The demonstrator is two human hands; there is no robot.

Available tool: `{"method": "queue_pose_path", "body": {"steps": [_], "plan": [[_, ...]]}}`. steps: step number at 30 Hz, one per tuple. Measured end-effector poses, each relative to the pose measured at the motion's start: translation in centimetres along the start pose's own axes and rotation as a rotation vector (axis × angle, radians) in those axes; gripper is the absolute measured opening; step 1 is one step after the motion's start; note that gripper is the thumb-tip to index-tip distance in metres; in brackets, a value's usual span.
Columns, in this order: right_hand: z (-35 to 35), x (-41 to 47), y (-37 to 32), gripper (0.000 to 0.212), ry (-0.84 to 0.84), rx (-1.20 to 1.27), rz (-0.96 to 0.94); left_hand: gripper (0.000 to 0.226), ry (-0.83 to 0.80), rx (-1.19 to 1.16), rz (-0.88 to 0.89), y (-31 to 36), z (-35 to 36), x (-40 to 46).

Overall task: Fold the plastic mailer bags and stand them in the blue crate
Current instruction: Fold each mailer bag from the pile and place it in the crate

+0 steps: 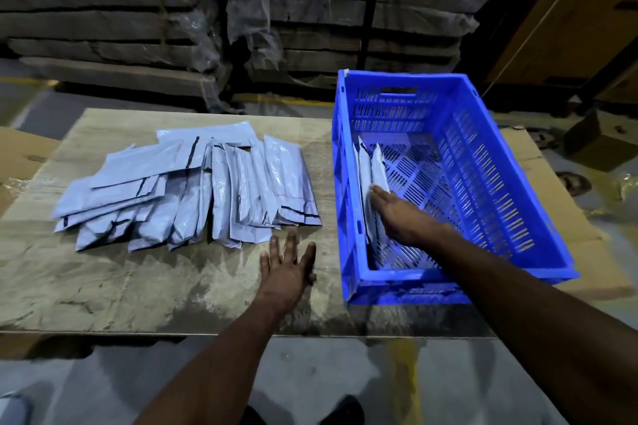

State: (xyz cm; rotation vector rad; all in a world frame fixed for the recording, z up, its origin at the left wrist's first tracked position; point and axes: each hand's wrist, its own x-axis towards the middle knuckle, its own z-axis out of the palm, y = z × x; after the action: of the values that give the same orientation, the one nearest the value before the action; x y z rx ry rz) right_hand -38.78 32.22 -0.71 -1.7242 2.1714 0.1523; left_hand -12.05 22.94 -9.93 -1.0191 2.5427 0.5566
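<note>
Currently the right hand [402, 217] is inside the crate [511, 162], centre right of the frame, palm flat and fingers extended against the outermost of the stood bags [374, 169]; it presses rather than grips. These few bags stand on edge against the crate's left wall, leaning slightly. Left hand [288, 267] rests open on the table [103, 286], lower centre, fingers spread, holding nothing, just below the pile [193, 190] of bags fanned across the left half of the frame. Most of the crate floor is bare, so I judge the task early. To do this step well: keep the flat palm pushing the row tight to the wall so nothing slumps, release slowly, and check the bags stay upright before reaching for the next one from the pile's near edge.
</note>
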Motion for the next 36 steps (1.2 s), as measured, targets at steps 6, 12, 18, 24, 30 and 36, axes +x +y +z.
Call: {"method": "queue_pose_path", "body": {"steps": [6, 12, 18, 24, 30, 36], "plan": [[-0.5, 0.1, -0.8, 0.070, 0.052, -0.004, -0.062, 0.071, -0.008, 0.006, -0.002, -0.1, 0.2, 0.2], [-0.4, -0.5, -0.9, 0.069, 0.024, 0.018, -0.068, 0.070, -0.012, 0.013, 0.002, 0.0, -0.1, -0.1], [-1.6, -1.0, -2.0, 0.063, 0.036, 0.082, -0.057, 0.072, -0.009, 0.028, 0.012, 0.1, -0.4, -0.4], [-1.9, -0.9, -1.8, 0.068, 0.071, 0.095, -0.077, 0.069, -0.005, 0.022, 0.011, 0.0, -0.1, -0.2], [-2.5, -1.3, -2.0, 0.071, 0.201, 0.126, -0.049, 0.068, -0.009, -0.002, 0.016, -0.1, 0.0, -0.1], [-5.4, -1.5, -3.0, 0.068, 0.399, 0.075, -0.031, 0.066, 0.092, 0.024, 0.033, -0.2, 0.0, -0.9]]}}
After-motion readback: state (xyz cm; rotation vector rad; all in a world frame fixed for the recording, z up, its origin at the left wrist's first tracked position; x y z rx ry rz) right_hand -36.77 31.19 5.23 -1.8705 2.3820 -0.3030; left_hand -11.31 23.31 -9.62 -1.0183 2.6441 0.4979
